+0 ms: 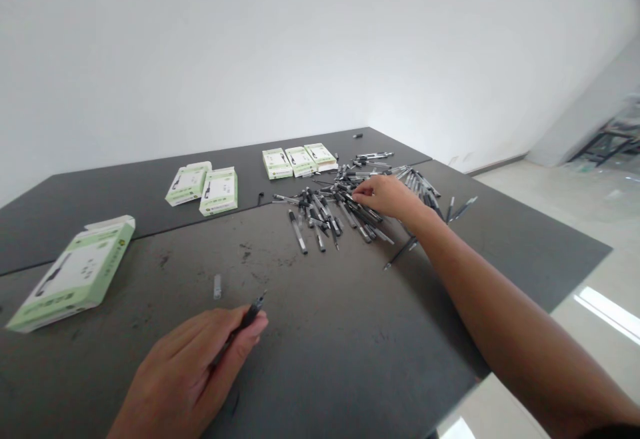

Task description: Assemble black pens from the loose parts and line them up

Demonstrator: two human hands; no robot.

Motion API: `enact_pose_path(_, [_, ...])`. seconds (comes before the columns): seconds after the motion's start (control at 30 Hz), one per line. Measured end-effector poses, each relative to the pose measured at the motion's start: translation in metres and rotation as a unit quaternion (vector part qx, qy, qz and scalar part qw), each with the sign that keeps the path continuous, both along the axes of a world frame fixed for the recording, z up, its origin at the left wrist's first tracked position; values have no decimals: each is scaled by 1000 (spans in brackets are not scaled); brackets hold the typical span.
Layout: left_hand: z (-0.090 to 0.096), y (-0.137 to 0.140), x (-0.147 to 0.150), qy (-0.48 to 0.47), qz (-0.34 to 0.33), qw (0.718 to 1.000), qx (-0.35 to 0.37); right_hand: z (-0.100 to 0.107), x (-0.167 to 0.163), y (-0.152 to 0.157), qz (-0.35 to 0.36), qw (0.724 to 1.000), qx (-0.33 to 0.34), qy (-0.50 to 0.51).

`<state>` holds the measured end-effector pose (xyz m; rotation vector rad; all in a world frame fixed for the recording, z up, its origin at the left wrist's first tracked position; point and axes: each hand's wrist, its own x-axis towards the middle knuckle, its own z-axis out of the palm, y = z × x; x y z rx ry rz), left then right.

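My left hand (185, 372), low at the near edge of the view, is closed around a black pen (254, 308) without a cap, its bare tip pointing up and away. Just beyond that hand a clear pen cap (217, 287) lies on the table. My right hand (385, 196) reaches far forward over a heap of pens (320, 212). Its thumb and fingers are pinched together at the top of the heap; what is between them, if anything, is too small to make out. The pens have clear barrels and dark grips, and lie crisscrossed.
A large green-and-white pen box (75, 276) lies at the left on the dark table (320, 332). Two more boxes (219, 191) lie farther back, and three boxes (300, 161) sit side by side behind the heap. One small black piece (358, 136) lies near the wall.
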<state>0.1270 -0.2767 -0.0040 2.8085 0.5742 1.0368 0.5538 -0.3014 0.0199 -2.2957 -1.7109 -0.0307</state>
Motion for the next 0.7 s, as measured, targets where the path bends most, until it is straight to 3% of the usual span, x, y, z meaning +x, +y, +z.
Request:
enact_pose_path(0.3, [14,-6,7,-1,-22,1000,20,-6,2,3,-10,1000,13,-3])
enact_pose_path(0.7, [19,-13,10,1,-33,999,1,-6,0,6,28,998,-32,-37])
